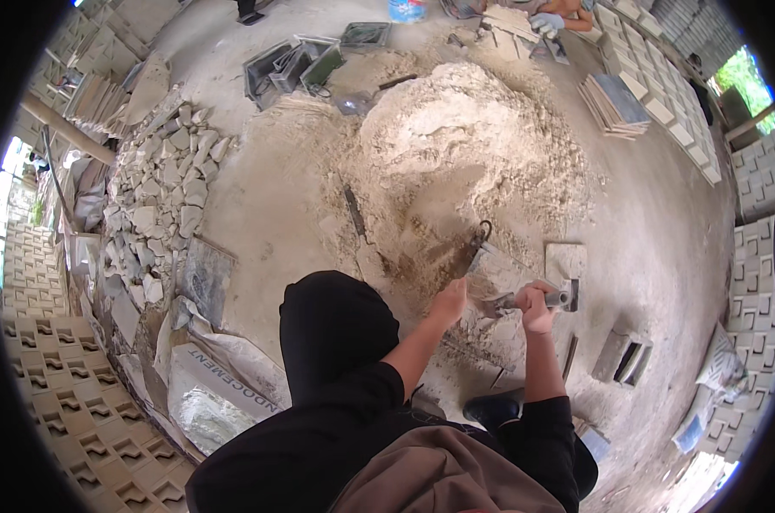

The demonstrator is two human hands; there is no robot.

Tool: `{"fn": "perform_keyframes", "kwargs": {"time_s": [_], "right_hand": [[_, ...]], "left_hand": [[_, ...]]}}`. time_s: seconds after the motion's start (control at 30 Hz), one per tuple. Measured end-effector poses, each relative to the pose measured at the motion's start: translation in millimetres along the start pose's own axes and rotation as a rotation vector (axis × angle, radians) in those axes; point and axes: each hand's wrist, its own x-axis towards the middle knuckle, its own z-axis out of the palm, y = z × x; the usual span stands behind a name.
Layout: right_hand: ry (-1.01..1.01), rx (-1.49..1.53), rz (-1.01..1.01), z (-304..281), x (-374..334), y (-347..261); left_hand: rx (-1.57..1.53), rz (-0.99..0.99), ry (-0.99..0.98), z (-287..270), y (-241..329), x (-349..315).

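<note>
Grey handle in right fist

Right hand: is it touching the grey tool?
Touching. The head view shows the right hand closed around the grey tool, parts of which show on both sides of the grip.

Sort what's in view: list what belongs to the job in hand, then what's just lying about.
Seemingly part of the job:
grey tool, gripped by the right hand
mound of pale loose material, just ahead of the hands

Seemingly just lying about:
broken rubble, far left
printed sack, lower left
slotted block, right
blue bucket, far edge
</note>
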Motion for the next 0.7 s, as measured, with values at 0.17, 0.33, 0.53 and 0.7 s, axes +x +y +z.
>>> {"fn": "perform_keyframes", "kwargs": {"time_s": [0.17,0.33,0.53,0.7], "right_hand": [[0.104,-0.028,-0.068,8.2,-2.2,-26.2],[0.226,0.195,0.028,-6.7,-6.3,-4.6],[0.369,-0.588,-0.477,-33.0,-45.3,2.8],[0.267,-0.090,0.001,-11.9,-47.3,-13.8]], "left_hand": [[0.001,0.118,0.179,6.8,-26.6,14.0],[0.101,0.066,0.275,25.8,-18.4,17.2],[0.130,0.025,0.418,42.0,-9.4,13.5],[0.202,-0.015,0.452,30.4,-5.1,15.2]]}}
